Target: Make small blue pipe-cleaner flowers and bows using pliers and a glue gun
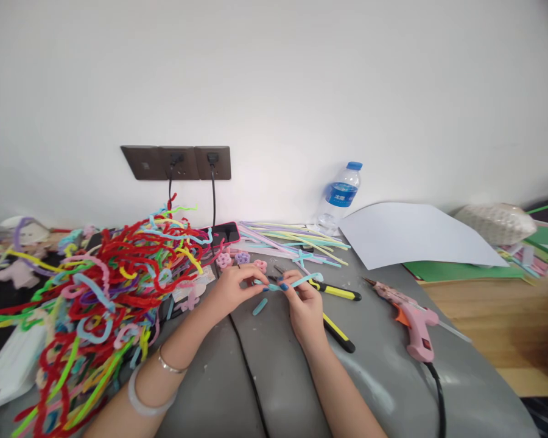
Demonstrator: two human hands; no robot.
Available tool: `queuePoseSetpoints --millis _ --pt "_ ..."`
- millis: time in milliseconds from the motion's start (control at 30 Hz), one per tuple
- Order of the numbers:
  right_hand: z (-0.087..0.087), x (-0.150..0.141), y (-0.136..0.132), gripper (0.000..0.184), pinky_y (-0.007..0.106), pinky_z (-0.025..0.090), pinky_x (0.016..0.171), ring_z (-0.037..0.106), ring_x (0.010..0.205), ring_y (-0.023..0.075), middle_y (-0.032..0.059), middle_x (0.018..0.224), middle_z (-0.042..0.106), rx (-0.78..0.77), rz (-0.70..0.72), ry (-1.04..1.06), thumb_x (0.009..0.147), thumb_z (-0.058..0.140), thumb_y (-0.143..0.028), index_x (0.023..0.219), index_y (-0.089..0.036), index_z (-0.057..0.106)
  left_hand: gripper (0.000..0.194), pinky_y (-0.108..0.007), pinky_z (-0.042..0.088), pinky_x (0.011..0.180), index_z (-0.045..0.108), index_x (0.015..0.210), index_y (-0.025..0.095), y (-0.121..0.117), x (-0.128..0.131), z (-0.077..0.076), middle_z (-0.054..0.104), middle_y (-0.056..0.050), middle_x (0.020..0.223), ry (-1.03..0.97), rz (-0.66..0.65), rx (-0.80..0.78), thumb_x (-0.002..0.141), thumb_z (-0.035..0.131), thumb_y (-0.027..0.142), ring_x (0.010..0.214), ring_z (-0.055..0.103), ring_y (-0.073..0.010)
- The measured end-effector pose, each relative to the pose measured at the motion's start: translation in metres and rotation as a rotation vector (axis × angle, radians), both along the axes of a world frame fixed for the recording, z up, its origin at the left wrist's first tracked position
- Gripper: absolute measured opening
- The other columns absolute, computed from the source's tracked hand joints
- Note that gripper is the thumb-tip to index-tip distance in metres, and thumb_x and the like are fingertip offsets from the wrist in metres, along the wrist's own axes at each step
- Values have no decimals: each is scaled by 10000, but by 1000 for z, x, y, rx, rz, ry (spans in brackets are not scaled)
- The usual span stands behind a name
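While we hold the blue stem (304,280) above the counter (283,371), the fingers of our left hand (235,292) and right hand (305,304) are clamped on it, close together. We judge its shaping to be partly done: the portion near the fingertips looks bent, whereas the length past our right fingers runs free to a curled tip. Behind our hands, the flowers (242,258) appear complete. One short blue piece (260,306) lies loose nearby; the straight stems (265,230) look unworked.
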State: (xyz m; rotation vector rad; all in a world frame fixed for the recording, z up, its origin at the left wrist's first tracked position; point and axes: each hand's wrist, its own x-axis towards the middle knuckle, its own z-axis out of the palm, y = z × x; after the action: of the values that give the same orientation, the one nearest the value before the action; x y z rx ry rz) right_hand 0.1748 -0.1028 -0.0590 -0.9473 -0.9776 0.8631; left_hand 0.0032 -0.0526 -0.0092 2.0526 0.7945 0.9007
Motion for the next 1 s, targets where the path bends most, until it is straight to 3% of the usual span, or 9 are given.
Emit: queuePoseSetpoints --millis 233,400,500,733,1000 --pt "0 -1 -1 173 306 433 672 556 814 207 43 813 601 5 -18 17 778 737 -343 696 -196 697 87 -239 474 661 685 827 151 -2 1 1 676 -34 800 58 -52 -236 810 623 211 714 605 -143" --pt "3 -3 -1 182 281 453 586 549 672 163 22 785 604 -17 16 52 795 725 -356 712 -203 672 146 -245 520 621 624 846 148 -6 5 2 610 -15 765 -115 -142 -516 806 662 282 678 625 -137" --pt "5 -3 -2 165 279 492 556 568 617 152 13 777 619 -54 72 72 798 725 -373 778 -215 683 251 -239 527 586 598 880 148 -7 8 1 602 0 749 -255 -118 -647 756 733 319 630 633 -126" --pt "11 -4 -2 219 324 569 605 656 624 190 3 689 667 -126 233 93 737 777 -402 798 -226 662 351 -251 534 621 606 907 141 -5 10 1 654 -20 813 -445 -11 -747 700 807 342 630 626 -108" --pt "13 -4 -3 197 341 570 648 665 646 188 -6 712 669 -117 270 117 775 748 -400 803 -235 643 354 -252 545 667 687 891 120 -8 13 1 678 -32 796 -422 -4 -825 651 844 326 687 634 -123"
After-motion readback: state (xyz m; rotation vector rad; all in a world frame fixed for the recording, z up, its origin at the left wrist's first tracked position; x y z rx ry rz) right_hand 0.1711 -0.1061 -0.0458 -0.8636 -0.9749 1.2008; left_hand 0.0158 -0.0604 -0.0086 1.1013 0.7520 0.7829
